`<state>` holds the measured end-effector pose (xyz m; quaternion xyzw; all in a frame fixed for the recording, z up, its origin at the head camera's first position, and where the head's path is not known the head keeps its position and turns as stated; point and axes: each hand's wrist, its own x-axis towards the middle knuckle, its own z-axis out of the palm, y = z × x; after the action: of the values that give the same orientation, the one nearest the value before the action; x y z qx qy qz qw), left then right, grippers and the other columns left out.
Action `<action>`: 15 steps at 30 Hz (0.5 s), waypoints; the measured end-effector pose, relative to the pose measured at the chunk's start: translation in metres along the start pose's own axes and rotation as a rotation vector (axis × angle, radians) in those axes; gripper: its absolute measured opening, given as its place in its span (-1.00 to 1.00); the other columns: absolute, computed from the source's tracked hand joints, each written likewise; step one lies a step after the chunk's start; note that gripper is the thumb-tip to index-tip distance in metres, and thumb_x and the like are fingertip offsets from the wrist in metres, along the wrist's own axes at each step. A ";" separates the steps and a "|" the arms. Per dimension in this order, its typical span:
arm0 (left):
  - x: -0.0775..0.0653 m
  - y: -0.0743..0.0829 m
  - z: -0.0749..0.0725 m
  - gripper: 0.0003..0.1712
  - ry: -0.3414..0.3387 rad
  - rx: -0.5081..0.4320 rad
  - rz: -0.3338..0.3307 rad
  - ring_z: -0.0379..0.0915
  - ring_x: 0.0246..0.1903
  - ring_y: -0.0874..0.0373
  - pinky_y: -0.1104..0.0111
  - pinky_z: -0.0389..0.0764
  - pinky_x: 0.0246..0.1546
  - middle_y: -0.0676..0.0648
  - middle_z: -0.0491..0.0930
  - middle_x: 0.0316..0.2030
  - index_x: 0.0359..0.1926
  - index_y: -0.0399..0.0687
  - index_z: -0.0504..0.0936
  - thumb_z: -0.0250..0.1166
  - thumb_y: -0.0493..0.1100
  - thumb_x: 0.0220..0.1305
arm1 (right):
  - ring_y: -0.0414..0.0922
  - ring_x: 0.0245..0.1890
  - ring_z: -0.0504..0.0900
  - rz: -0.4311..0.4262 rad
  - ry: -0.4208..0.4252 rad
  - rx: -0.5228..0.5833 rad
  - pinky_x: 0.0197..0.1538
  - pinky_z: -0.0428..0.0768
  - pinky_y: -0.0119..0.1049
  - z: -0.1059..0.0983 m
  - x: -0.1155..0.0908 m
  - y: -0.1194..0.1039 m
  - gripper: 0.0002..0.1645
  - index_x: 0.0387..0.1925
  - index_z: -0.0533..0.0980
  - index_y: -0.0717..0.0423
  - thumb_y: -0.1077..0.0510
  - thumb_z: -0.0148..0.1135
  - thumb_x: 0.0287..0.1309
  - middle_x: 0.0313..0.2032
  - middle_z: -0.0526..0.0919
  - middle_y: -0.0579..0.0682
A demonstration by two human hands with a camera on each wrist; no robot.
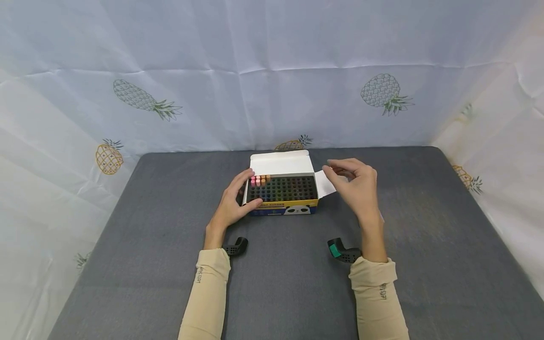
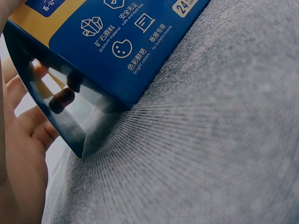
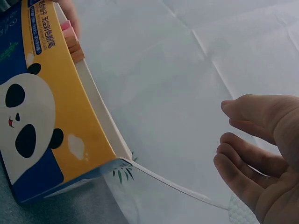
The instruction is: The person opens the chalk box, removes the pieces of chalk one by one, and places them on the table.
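A blue and yellow chalk box (image 1: pixel 281 211) with a panda on its front stands on the table, its white lid (image 1: pixel 280 164) raised at the back. Inside is a dark insert (image 1: pixel 293 189) full of round holes. A few pink and orange chalk sticks (image 1: pixel 258 181) stand in its left back corner, their tips also showing above the rim in the right wrist view. My left hand (image 1: pixel 229 205) grips the box's left end, thumb on the front edge, fingers behind the end flap (image 2: pixel 77 128). My right hand (image 1: pixel 357 186), holding nothing, hovers by the right side flap (image 1: pixel 324 184), fingers loosely bent.
The grey table (image 1: pixel 170 236) backs onto a white curtain (image 1: pixel 272 108) printed with pineapples, which also hangs at both sides. Black wrist devices sit on the inner side of my left wrist (image 1: pixel 237 247) and right wrist (image 1: pixel 345 251).
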<state>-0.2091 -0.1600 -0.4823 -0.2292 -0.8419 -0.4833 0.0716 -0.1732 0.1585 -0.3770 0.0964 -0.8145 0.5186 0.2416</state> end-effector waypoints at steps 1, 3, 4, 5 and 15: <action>0.000 0.000 0.000 -0.08 0.000 -0.001 -0.001 0.25 0.46 -0.08 -0.10 0.45 0.13 -0.04 0.22 0.55 0.53 0.15 0.31 0.38 0.28 0.22 | -0.58 -0.28 0.59 0.000 -0.005 0.000 -0.04 0.59 -0.60 0.002 0.000 0.000 -0.75 -0.11 0.73 0.36 0.31 0.43 0.18 -0.21 0.75 0.30; 0.000 0.000 0.000 -0.08 0.000 -0.001 0.001 0.25 0.46 -0.08 -0.09 0.46 0.13 -0.04 0.22 0.55 0.52 0.15 0.31 0.37 0.29 0.22 | -0.57 -0.28 0.58 0.014 -0.014 0.001 -0.03 0.63 -0.52 0.006 0.000 -0.001 -0.76 -0.11 0.74 0.34 0.30 0.43 0.19 -0.21 0.75 0.30; 0.000 0.000 0.000 -0.08 0.000 -0.002 0.002 0.25 0.46 -0.08 -0.09 0.46 0.13 -0.05 0.22 0.55 0.52 0.14 0.31 0.37 0.30 0.22 | -0.54 -0.28 0.59 0.021 -0.021 0.000 -0.01 0.66 -0.46 0.008 0.000 -0.001 -0.76 -0.11 0.74 0.33 0.30 0.43 0.20 -0.21 0.75 0.29; 0.000 0.000 0.000 -0.07 0.001 -0.002 0.003 0.25 0.46 -0.08 -0.08 0.46 0.12 -0.05 0.22 0.55 0.52 0.13 0.31 0.37 0.30 0.23 | -0.48 -0.27 0.61 0.025 -0.028 -0.002 0.00 0.68 -0.38 0.010 0.000 -0.001 -0.76 -0.10 0.74 0.33 0.30 0.42 0.20 -0.20 0.75 0.29; 0.001 0.000 -0.001 -0.06 -0.006 -0.001 -0.004 0.25 0.46 -0.07 -0.08 0.46 0.13 -0.04 0.22 0.56 0.53 0.12 0.31 0.36 0.32 0.23 | 0.14 -0.17 0.73 0.033 -0.133 -0.019 0.01 0.72 0.01 0.031 0.000 0.001 -0.73 -0.08 0.72 0.36 0.32 0.42 0.19 -0.17 0.75 0.30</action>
<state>-0.2099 -0.1602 -0.4813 -0.2292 -0.8424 -0.4830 0.0679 -0.1828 0.1308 -0.3884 0.1150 -0.8351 0.5070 0.1796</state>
